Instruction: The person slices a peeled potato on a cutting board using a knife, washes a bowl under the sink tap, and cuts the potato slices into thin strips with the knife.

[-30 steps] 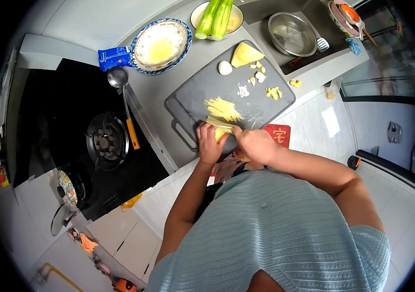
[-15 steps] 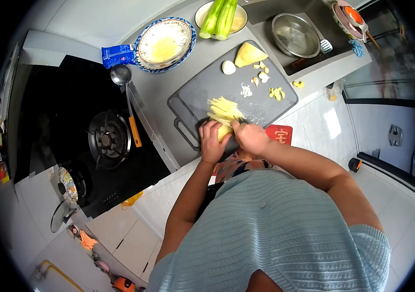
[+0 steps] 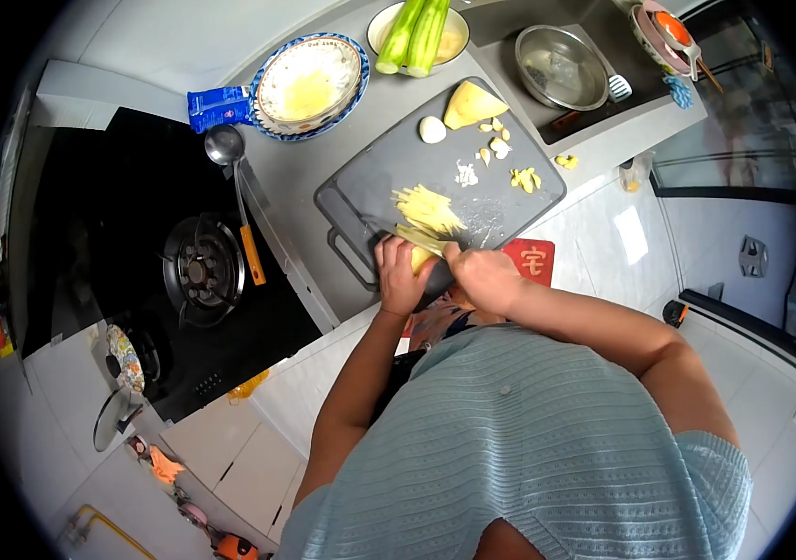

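On the grey cutting board [image 3: 370, 168], my left hand [image 3: 401, 275] presses a yellow potato piece [image 3: 422, 259] at the near edge. My right hand [image 3: 485, 276] is closed around a knife [image 3: 429, 243], whose blade lies beside the piece and my left fingertips; its handle is hidden in my fist. Thin yellow strips [image 3: 426, 207] form a pile just beyond the blade. Farther up the board are a larger potato chunk [image 3: 474, 105], a round white piece [image 3: 432, 130], garlic cloves [image 3: 501, 147], chopped white bits [image 3: 465, 174] and small yellow slices [image 3: 526, 178].
A patterned bowl [image 3: 310, 86] and blue packet [image 3: 218, 108] stand at the back left, with peeled green gourds [image 3: 426, 37] on another bowl. The sink [image 3: 487, 23] holds a metal basin [image 3: 561, 67]. A ladle [image 3: 224, 145] lies by the stove [image 3: 258, 345].
The knife blade, hardly visible half a second ago, now shows beside the potato piece. Both hands stay at the board's near edge; the whole view has shifted slightly.
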The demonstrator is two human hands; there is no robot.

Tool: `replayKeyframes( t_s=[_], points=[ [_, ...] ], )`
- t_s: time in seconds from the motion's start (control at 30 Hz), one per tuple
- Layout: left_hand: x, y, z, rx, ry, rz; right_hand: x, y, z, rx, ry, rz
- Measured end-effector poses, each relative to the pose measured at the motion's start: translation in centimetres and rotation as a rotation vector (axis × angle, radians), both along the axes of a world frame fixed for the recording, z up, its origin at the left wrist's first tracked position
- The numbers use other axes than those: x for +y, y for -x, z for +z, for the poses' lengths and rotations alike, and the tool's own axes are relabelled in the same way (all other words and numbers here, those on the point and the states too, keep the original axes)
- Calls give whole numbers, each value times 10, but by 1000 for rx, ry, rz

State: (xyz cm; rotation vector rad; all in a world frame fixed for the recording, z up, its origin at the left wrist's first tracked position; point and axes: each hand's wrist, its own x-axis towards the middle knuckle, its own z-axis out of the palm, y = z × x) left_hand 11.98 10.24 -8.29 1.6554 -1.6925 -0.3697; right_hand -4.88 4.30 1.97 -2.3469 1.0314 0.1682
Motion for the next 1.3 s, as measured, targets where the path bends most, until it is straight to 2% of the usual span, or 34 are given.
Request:
replayKeyframes(
  t_s=[0.2,0.27,0.37,0.47,0.6,0.7,0.77,0.87,0.93,0.97,1.0,1.07,1.1,1.17,1.3],
  points=[
    [0,1,0,13,-33,0,-10,-11,-26,-13,-16,37],
    [0,0,0,12,-35,1,-8,-10,-36,-94,68,7],
    [-2,0,2,44,-12,-24,-18,-5,-37,-123,34,-62],
    [-1,0,2,20,10,-16,-25,-1,-23,-115,-3,-73],
    [-1,-8,14,124,13,30,-29,10,-1,-108,52,-33],
    [2,-30,22,178,39,181,-33,25,10,-126,181,59],
    [0,-52,27,180,66,235,-39,31,20,-129,404,129],
    [-13,-77,59,235,123,361,-52,31,32,-125,591,189],
    [-25,-86,93,296,177,306,-63,26,43,-105,651,196],
    [-32,-92,107,256,149,205,-71,22,46,-129,704,176],
    [-41,-92,124,250,165,205,-78,17,50,-155,755,156],
    [-63,-89,156,26,41,-20,-92,3,49,-138,773,98],
    [-74,-88,166,20,57,-15,-103,-5,48,-183,796,59],
    [-97,-88,179,-242,1,-161,-122,-21,52,-222,775,20],
    [-141,-107,166,-279,-94,-257,-156,-56,66,-265,791,33]
  ],
)
